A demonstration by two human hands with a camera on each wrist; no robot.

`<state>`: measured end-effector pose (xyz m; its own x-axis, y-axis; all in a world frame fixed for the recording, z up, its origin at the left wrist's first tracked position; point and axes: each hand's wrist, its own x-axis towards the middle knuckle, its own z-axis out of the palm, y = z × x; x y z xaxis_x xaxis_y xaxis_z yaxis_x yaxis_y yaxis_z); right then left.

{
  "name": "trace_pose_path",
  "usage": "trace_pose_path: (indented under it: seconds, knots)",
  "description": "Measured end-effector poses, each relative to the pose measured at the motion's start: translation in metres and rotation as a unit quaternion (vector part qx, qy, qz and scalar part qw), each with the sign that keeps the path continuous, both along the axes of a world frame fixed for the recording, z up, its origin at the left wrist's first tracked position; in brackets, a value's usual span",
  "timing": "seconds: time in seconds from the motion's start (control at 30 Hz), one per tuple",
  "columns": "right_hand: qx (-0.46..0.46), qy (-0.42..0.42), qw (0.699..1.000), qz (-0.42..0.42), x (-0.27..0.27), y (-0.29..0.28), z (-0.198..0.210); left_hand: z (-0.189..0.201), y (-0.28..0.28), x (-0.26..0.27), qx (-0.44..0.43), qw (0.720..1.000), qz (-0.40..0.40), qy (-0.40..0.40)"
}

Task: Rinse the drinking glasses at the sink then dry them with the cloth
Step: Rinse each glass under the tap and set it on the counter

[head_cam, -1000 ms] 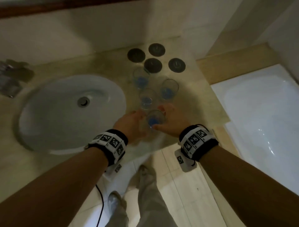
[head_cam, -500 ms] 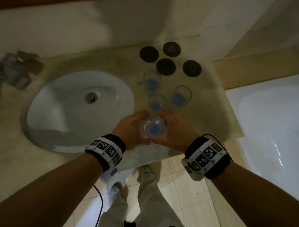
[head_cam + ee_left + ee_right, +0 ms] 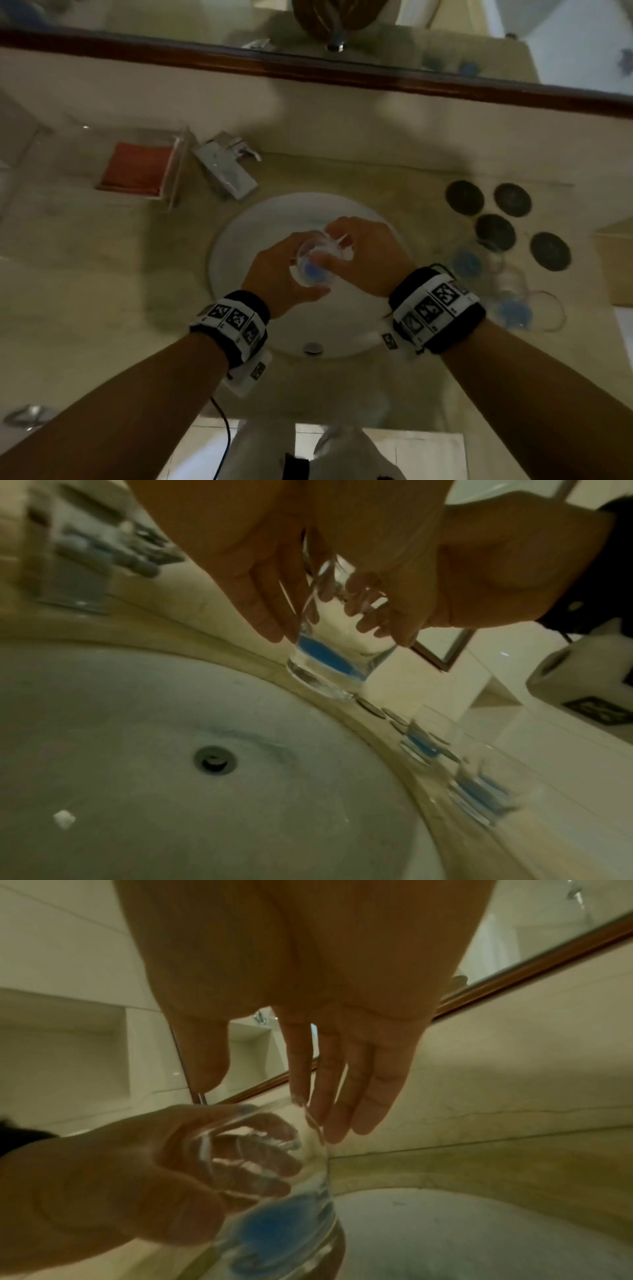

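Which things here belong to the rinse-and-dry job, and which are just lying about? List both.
Job:
- held glass, gripped by left hand, fingers of right hand at its rim
- sink
- tap
- waiting glasses on the counter
- red cloth, probably the drying cloth

Lying about:
- four dark coasters
- clear tray around the cloth
- mirror

Head view looks steeply down over the sink [image 3: 239, 240]; both close wrist views share it.

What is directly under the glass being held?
The white sink basin lies under the held glass. The left hand and the glass cover part of the basin.
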<state>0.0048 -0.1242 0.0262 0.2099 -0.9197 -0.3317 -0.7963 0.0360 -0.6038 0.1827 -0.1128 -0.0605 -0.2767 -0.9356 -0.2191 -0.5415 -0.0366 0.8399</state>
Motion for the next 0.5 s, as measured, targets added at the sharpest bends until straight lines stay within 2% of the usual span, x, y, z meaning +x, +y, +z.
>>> trace_pose_path:
  seconds: [0.17,0.3,0.43,0.5]
  knots:
    - [0.027,-0.008,0.997,-0.075,0.06,-0.082,-0.031,-0.052,-0.037,0.056,0.045,0.996,0.072,0.005]
    - [0.003,0.003,0.996,-0.092,0.09,-0.132,-0.052,-0.082,-0.05,0.074,0.086,0.99,0.112,0.015]
    - [-0.023,0.021,0.996,-0.087,0.106,-0.176,-0.072,-0.095,-0.061,0.075,0.102,0.984,0.141,0.023]
    - [-0.048,0.054,0.997,-0.035,0.111,-0.191,-0.079,-0.096,-0.066,0.073,0.1,0.984,0.147,0.026]
